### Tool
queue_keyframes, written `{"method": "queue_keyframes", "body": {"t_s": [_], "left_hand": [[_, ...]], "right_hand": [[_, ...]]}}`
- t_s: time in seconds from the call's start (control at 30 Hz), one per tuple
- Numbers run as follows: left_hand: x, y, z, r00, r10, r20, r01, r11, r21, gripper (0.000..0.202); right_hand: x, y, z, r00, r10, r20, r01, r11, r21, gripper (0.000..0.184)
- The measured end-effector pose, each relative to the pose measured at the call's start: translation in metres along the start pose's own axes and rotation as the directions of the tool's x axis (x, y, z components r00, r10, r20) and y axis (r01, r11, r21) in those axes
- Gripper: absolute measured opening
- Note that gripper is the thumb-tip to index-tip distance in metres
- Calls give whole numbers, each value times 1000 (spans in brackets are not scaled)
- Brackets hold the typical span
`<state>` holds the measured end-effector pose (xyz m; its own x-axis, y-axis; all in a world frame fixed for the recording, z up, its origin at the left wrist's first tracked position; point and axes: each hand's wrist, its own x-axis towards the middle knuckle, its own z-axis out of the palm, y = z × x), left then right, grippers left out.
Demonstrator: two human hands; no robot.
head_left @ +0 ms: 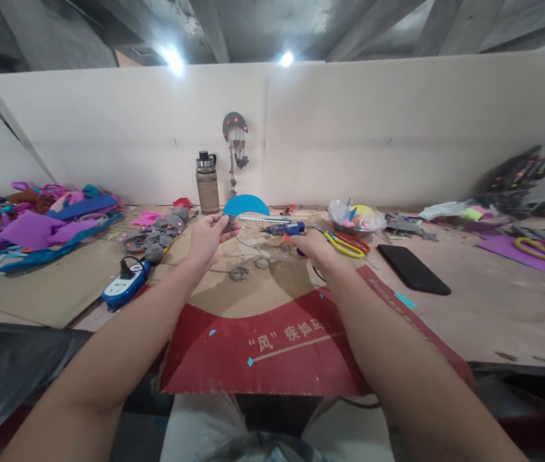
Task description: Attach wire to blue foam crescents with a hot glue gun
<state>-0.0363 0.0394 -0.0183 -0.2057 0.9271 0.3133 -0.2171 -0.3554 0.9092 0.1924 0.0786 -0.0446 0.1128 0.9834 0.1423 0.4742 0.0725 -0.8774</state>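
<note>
My left hand (pixel 210 236) pinches a small dark grey piece (pixel 228 224) between thumb and fingers, its kind too small to make out. Close behind that hand is a bright blue half-round sheet (pixel 246 205). My right hand (pixel 314 244) is wrapped round the handle of a blue glue gun (pixel 284 228) whose nozzle points left, toward my left hand. Thin grey cord (pixel 239 273) lies coiled on the cardboard between my forearms. Just right of my right hand rest scissors with yellow handles (pixel 344 245).
Red-printed cardboard (pixel 262 359) covers the near table edge. Left are a blue power strip (pixel 126 286), grey felt pieces (pixel 156 234) and coloured scraps (pixel 31 230). A water bottle (pixel 207 186) stands behind. At right lie a phone (pixel 413 269) and more scissors (pixel 536 249).
</note>
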Motion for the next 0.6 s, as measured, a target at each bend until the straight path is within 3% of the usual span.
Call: {"method": "queue_keyframes", "body": {"t_s": [0.17,0.27,0.37,0.47,0.6], "left_hand": [[-1,-1,-1,1000,19,1,-19,1000,14,15],[0,-2,-2,999,32,7,-32,999,16,16],[1,-3,-3,999,41,8,-41,998,44,16],[2,-4,-3,998,62,26,-64,994,90,18],[2,-5,-1,995,86,58,-93,987,131,19]], "right_hand": [[-2,-17,-2,984,19,-177,35,954,297,18],[-15,-33,0,970,-28,-240,161,814,558,26],[-37,-47,4,959,-271,-87,263,727,635,28],[-56,-55,7,912,-404,66,294,759,581,30],[-63,-53,12,855,-509,103,431,806,406,18]]}}
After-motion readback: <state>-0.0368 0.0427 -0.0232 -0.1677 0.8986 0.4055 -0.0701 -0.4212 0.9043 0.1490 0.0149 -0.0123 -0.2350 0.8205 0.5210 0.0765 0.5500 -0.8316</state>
